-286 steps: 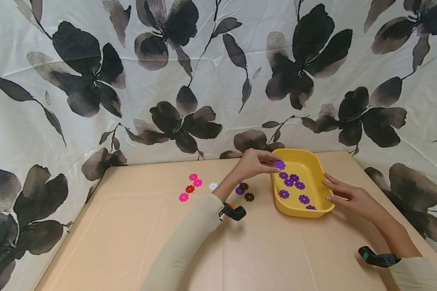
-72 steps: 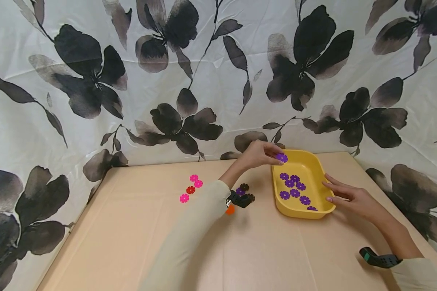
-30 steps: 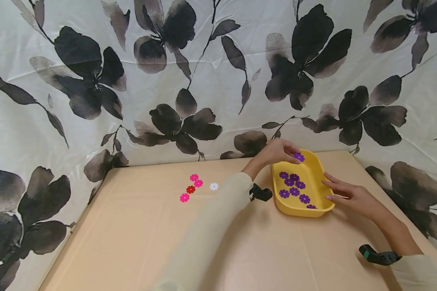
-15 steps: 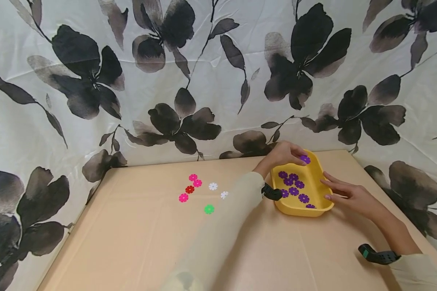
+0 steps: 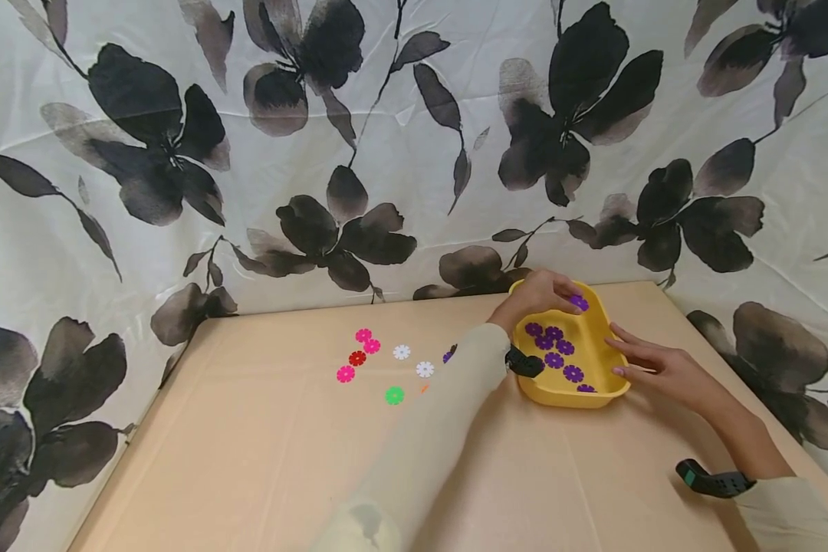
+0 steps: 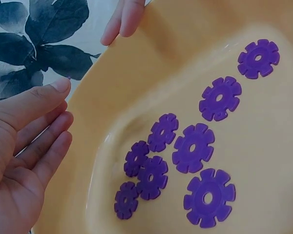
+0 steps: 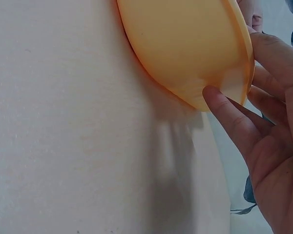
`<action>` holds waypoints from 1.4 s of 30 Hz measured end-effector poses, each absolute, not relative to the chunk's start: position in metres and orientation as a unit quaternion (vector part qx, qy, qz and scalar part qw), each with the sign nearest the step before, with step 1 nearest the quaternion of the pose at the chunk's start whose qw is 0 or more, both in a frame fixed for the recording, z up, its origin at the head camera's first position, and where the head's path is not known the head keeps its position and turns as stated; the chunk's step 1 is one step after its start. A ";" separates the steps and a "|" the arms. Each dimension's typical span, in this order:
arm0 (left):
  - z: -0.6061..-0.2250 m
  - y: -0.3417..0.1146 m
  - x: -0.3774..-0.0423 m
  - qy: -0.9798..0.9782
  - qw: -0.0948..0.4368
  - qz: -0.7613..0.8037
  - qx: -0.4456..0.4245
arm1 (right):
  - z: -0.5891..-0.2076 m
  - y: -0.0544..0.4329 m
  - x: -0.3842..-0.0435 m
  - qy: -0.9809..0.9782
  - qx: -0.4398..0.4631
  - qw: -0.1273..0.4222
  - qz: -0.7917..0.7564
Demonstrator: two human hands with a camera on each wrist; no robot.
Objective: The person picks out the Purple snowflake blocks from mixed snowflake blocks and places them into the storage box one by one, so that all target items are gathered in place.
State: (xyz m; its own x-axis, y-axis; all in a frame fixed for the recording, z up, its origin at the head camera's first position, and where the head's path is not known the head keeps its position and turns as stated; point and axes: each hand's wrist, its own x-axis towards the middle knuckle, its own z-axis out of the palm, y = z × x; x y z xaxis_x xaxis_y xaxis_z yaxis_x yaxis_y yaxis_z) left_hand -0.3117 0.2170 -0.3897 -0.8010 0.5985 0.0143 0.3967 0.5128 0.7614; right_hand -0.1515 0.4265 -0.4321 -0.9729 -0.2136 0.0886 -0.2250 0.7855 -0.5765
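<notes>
In the head view, my left hand (image 5: 545, 295) is over the far part of a yellow tray (image 5: 610, 368), pinching a purple notched disc (image 5: 579, 303) between thumb and fingertips. From the left wrist, the hand (image 6: 31, 131) shows with only a purple speck of that disc above the thumb. Several purple notched discs (image 6: 210, 197) lie on the tray's floor, some overlapping. My right hand (image 5: 662, 372) touches the tray's right side; in the right wrist view, its extended fingers (image 7: 278, 53) and thumb rest against the outer wall and rim.
Left of the tray, pink discs (image 5: 346, 373), a red disc (image 5: 357, 358), white discs (image 5: 425, 369) and a green disc (image 5: 395, 395) lie on the table (image 5: 248, 460). My left sleeve (image 5: 428, 437) partly covers an orange piece and dark discs. Floral cloth (image 5: 414, 153) hangs behind.
Over the last seconds my left hand has carried the purple disc rightward over the tray; it has barely moved since half a second ago. One more purple disc lies inside than 9.5 seconds ago.
</notes>
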 end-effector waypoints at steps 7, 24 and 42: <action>-0.396 0.220 -0.311 0.866 0.121 0.398 0.278 | -0.434 0.425 -0.154 -0.942 0.118 0.002 0.313; -0.387 0.211 -0.313 0.853 0.120 0.391 0.323 | -0.432 0.423 -0.161 -0.943 0.125 0.005 0.307; -0.387 0.069 -0.314 0.844 0.118 0.357 0.381 | -0.434 0.431 -0.160 -0.939 0.102 -0.007 0.328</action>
